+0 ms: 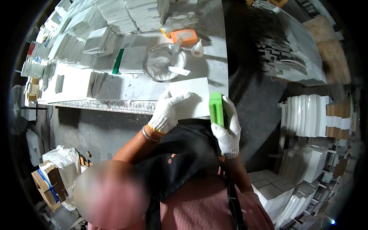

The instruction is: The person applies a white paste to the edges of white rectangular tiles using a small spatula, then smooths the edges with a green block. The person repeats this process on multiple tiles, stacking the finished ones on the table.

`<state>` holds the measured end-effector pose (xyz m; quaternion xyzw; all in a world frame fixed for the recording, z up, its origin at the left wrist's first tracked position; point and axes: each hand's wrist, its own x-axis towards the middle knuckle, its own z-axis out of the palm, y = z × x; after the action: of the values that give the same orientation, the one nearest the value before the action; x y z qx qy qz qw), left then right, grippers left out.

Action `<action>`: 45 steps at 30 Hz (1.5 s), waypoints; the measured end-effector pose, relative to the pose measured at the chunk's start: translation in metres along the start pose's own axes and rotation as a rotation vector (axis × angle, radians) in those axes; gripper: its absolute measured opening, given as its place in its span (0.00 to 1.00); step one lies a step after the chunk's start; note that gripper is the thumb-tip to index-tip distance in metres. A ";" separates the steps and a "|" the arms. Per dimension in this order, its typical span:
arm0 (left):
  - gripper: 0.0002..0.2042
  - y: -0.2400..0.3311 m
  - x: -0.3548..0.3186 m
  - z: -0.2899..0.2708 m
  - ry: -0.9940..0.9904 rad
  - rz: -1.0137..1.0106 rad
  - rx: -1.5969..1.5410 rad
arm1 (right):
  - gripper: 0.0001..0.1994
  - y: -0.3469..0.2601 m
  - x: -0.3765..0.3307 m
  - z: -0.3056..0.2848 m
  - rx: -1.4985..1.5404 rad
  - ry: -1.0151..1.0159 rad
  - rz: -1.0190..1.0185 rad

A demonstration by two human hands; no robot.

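Both my hands wear white knitted gloves. My left hand point(168, 110) is closed on the left side of a flat white tile point(197, 96), its thumb lying over the top face; the fingers beneath are hidden. The tile is at the near edge of the table, close to my black apron. In my right hand point(229, 134) is a bright green block point(216, 109) with a recessed side, gripped upright at the tile's right edge. Whether block and tile touch, I cannot tell. Beyond the tile stands a round clear bowl point(145, 69) of white paste or powder, with a white spatula point(178, 71) in it.
On the table point(134, 90) are an orange block point(184, 36), a small white squeeze bottle point(197, 50), a loose glove point(183, 22) and a green strip point(118, 61). Stacked white tiles point(101, 40) fill its left and far parts. More stacks point(306, 115) stand at right.
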<state>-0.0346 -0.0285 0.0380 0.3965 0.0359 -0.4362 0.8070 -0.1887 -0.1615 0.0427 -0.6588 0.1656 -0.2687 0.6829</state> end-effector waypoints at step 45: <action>0.20 0.005 -0.011 -0.018 -0.138 0.022 0.176 | 0.21 -0.006 0.049 0.002 -0.050 -0.041 0.346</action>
<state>-0.0327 -0.0073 0.0332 0.4352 -0.0623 -0.4550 0.7744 -0.1496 -0.1882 0.0548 -0.6427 0.2693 -0.1297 0.7054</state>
